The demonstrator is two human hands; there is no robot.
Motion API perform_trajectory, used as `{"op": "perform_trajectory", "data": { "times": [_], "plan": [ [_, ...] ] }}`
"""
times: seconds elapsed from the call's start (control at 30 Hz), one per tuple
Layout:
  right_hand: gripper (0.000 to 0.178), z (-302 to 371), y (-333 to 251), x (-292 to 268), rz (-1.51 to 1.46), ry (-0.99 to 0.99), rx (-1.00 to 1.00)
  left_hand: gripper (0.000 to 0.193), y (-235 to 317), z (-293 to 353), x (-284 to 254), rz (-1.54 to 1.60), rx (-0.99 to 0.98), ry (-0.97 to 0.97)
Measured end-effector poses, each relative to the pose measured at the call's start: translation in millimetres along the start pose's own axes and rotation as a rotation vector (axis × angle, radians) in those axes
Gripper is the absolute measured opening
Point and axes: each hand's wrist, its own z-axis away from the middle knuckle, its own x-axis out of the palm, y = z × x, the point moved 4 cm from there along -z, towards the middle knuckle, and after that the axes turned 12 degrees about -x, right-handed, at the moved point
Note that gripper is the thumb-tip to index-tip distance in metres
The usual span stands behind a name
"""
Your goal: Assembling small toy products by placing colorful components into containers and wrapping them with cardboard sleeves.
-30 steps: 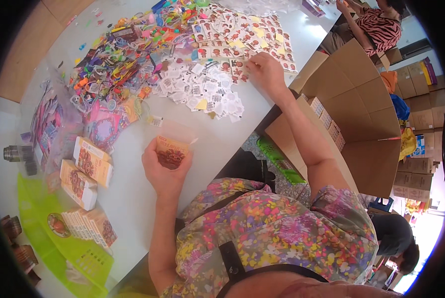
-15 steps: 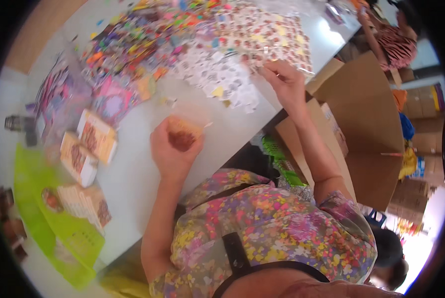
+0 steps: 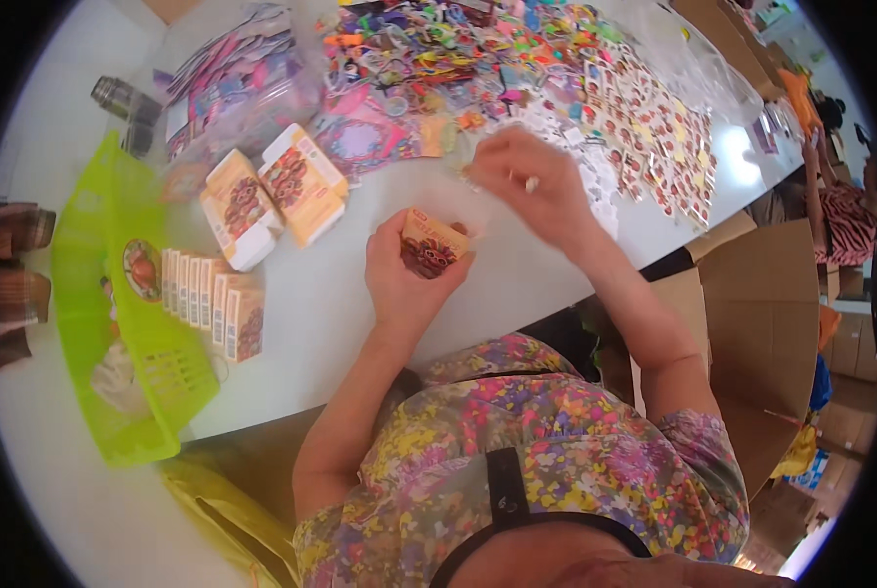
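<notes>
My left hand (image 3: 399, 279) is wrapped round a small orange-and-brown printed box (image 3: 431, 250), held above the white table. A pale, see-through piece sticks up from its top, too blurred to name. Just to the right of the box is my right hand (image 3: 536, 181), slightly smeared, its fingers drawn together. A tiny pale bit shows at them, but its kind is unclear. Beyond both hands lie white printed slips (image 3: 590, 162), a sheet pile with red-brown prints (image 3: 649, 127) and a heap of small colourful trinkets (image 3: 409, 44).
Two flattish printed boxes (image 3: 301, 181) lie to the left, near a row of several small boxes (image 3: 243, 318). A green plastic basket (image 3: 140, 367) stands at the far left. Bagged purple-pink packets (image 3: 233, 78) lie behind. A large open carton (image 3: 757, 314) is at my right.
My right hand has come back from the printed sheets toward the box in my left hand. The view has turned, so the table's things appear shifted right.
</notes>
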Motion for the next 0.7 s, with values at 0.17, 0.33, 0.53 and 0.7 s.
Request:
{"op": "perform_trajectory", "data": {
  "times": [0.17,0.33,0.53,0.7],
  "plan": [
    [0.026,-39,61,58,0.277,-0.132,-0.047,0.071,-19,0,-14,0.085,-0.012,0.107],
    [0.038,-74,88,114,0.499,-0.392,-0.236,0.070,-15,-1,-15,0.063,0.050,0.106],
    [0.030,-76,89,114,0.477,-0.551,-0.341,0.075,-6,-5,-19,-0.071,0.157,0.096],
    [0.017,-78,89,90,0.461,-0.555,-0.342,0.074,-5,-8,-20,-0.045,0.191,0.092]
  ]
}}
